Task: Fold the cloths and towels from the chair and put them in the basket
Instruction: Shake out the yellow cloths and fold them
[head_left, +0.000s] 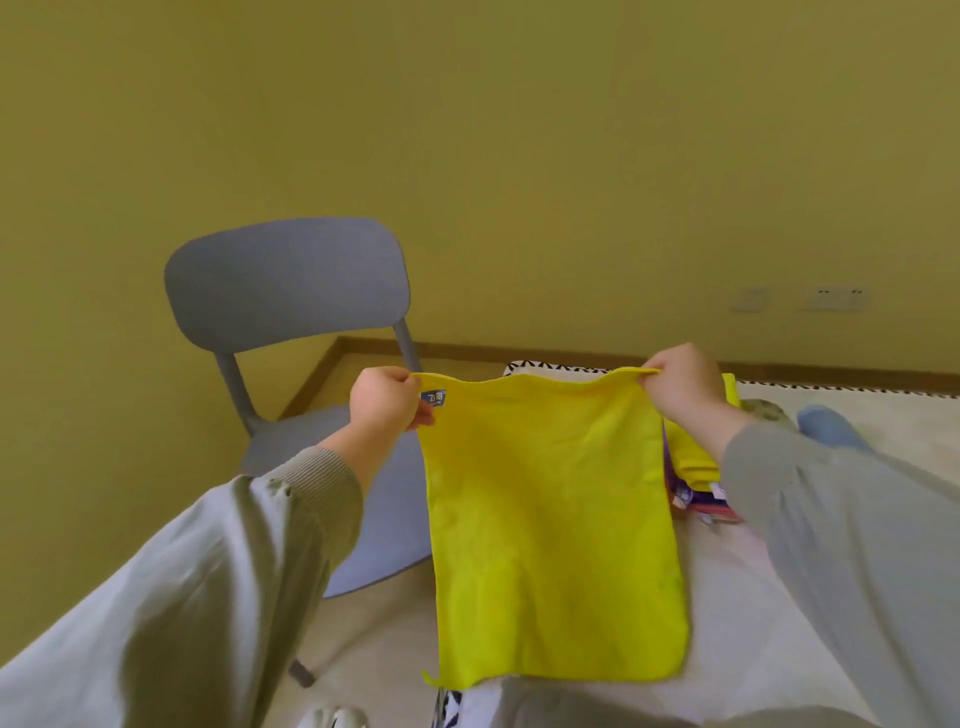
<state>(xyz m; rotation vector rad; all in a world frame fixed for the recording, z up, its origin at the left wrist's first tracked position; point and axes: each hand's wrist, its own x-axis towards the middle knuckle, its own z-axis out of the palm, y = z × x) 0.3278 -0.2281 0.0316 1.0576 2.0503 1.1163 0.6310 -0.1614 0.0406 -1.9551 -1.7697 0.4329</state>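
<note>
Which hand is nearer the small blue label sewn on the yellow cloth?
Left. The left hand pinches the yellow cloth at the top corner right beside the small blue label; the right hand grips the opposite top corner, a full cloth width away.

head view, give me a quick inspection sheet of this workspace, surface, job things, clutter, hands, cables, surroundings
surface: pale bed or mat with a black-and-white patterned edge, at right.
job's things: yellow cloth held up by its top corners, hanging flat, blue label at the top left corner; grey chair, visible seat bare; basket not seen.
clutter: pile of other cloths, yellow and purple, behind the held cloth; blue item further right, unclear.
grippers: left hand pinches the left corner, right hand the right corner.
cables: nothing seen.
surroundings: yellow-green wall, wall sockets, wooden skirting, pale floor.
</note>
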